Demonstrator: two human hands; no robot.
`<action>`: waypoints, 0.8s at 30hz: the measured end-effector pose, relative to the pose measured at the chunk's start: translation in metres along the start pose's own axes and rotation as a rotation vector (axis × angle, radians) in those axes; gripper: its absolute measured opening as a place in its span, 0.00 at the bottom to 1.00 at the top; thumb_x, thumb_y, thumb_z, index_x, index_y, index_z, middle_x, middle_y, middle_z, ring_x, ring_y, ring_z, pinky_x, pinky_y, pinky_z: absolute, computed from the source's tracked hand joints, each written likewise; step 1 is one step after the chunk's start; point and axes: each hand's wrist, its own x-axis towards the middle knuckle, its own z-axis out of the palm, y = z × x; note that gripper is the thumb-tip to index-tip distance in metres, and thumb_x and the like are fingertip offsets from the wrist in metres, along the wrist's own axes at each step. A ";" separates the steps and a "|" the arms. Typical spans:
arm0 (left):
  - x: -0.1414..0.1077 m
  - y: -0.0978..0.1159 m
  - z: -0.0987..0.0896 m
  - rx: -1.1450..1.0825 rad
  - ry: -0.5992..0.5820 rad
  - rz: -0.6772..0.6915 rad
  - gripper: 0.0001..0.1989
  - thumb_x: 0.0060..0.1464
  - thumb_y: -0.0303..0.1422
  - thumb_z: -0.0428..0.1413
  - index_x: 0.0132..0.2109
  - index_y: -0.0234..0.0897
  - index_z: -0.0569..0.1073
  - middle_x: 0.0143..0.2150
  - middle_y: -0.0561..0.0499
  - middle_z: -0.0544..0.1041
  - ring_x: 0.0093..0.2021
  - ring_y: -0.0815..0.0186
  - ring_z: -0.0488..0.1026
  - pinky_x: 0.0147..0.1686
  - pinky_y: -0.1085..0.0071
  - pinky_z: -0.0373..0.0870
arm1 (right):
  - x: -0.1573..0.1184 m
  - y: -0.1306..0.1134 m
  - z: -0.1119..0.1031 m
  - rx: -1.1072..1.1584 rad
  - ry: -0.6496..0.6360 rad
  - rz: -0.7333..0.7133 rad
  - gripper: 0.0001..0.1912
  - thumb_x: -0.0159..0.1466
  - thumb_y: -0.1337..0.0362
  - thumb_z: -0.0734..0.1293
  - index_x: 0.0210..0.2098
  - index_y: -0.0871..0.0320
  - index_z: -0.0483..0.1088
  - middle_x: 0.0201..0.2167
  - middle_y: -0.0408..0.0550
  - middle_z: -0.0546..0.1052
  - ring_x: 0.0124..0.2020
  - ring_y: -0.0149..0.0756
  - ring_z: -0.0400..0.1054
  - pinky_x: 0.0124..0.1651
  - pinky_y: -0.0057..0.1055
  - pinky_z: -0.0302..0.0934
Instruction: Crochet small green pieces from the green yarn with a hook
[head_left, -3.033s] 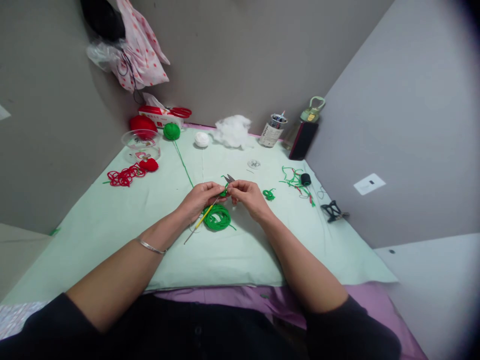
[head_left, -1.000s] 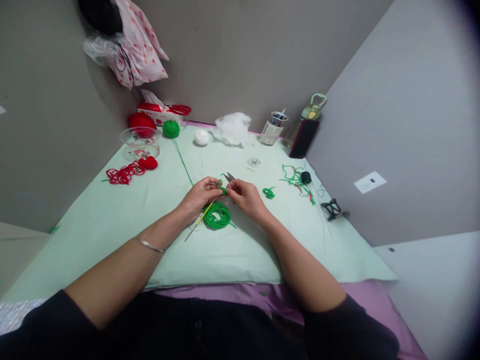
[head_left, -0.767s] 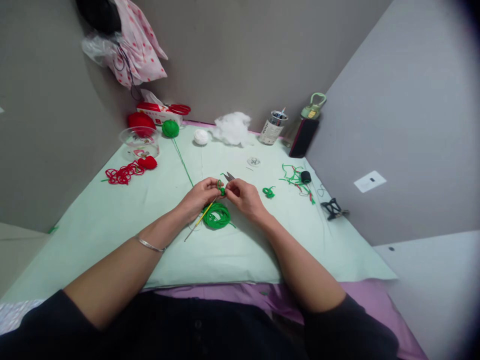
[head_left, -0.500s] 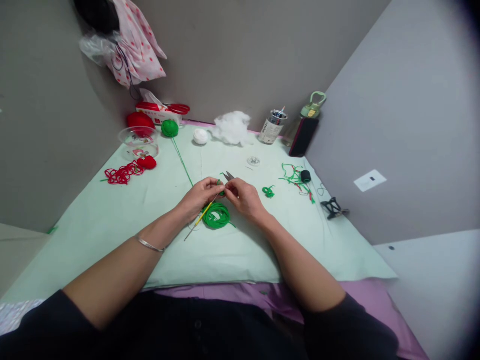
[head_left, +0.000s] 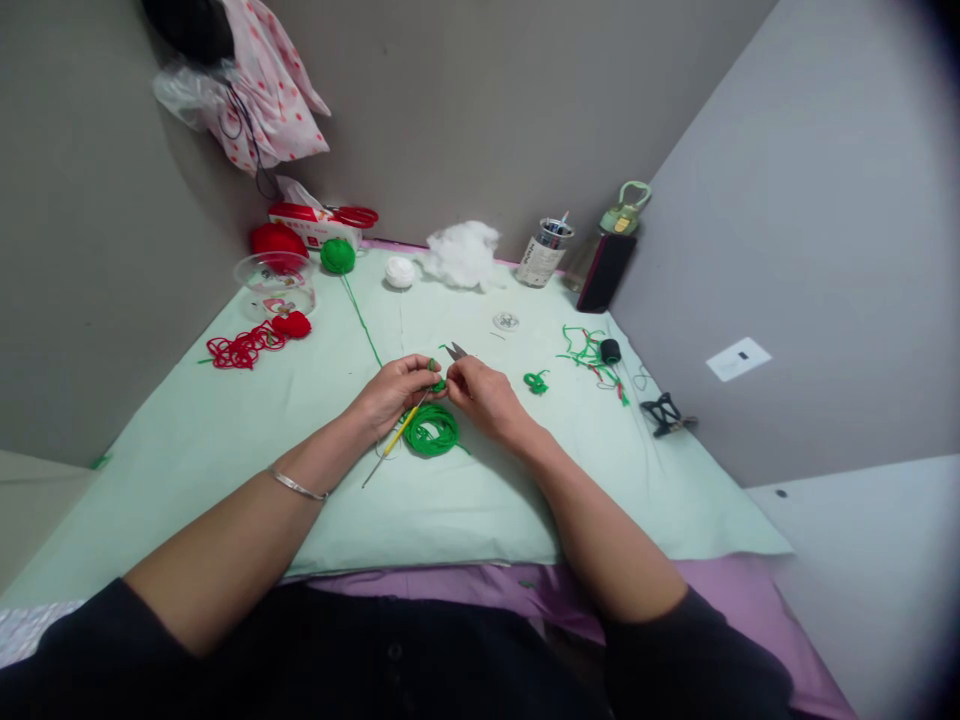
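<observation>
My left hand (head_left: 397,393) is closed on a small green crochet piece (head_left: 439,384). A strand of green yarn runs from behind this hand to a green ball (head_left: 338,256). My right hand (head_left: 484,395) pinches at the piece's right edge; the fingertips partly hide the contact. A yellow-handled crochet hook (head_left: 401,433) slants down and left from the fingers, its upper end by the piece. Below the hands lies a coil of green yarn (head_left: 431,448). Scissor blades (head_left: 456,351) show just beyond my right hand, the rest hidden behind it.
Red yarn (head_left: 244,350), a clear plastic tub (head_left: 276,290) and a tissue box (head_left: 315,228) stand left. White stuffing (head_left: 463,255) and a white ball (head_left: 400,272) lie at the back. To the right are a pen can (head_left: 544,255), a phone (head_left: 606,272) and yarn scraps (head_left: 589,355).
Both hands stay close together, with slightly more of the green piece showing between them. The hook's lower end has shifted a little down and left. The view has drifted slightly.
</observation>
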 end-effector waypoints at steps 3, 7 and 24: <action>0.000 0.001 0.000 -0.018 0.003 -0.008 0.08 0.48 0.20 0.66 0.36 0.32 0.76 0.28 0.51 0.80 0.29 0.68 0.81 0.35 0.75 0.76 | 0.000 0.000 0.000 -0.051 -0.006 -0.016 0.04 0.69 0.67 0.63 0.41 0.56 0.70 0.40 0.51 0.78 0.38 0.39 0.69 0.41 0.32 0.58; 0.001 0.003 0.000 -0.036 0.014 -0.006 0.08 0.48 0.19 0.65 0.34 0.32 0.75 0.27 0.53 0.78 0.28 0.69 0.80 0.34 0.75 0.76 | -0.001 0.001 -0.003 -0.109 -0.012 -0.032 0.04 0.69 0.68 0.63 0.42 0.58 0.70 0.42 0.54 0.77 0.38 0.40 0.70 0.40 0.32 0.58; 0.002 0.011 -0.007 -0.067 0.098 0.036 0.08 0.50 0.20 0.66 0.36 0.32 0.77 0.30 0.53 0.78 0.31 0.69 0.80 0.36 0.75 0.77 | 0.000 0.017 -0.027 -0.253 -0.014 0.186 0.11 0.69 0.57 0.71 0.48 0.55 0.74 0.45 0.55 0.78 0.45 0.46 0.72 0.39 0.34 0.58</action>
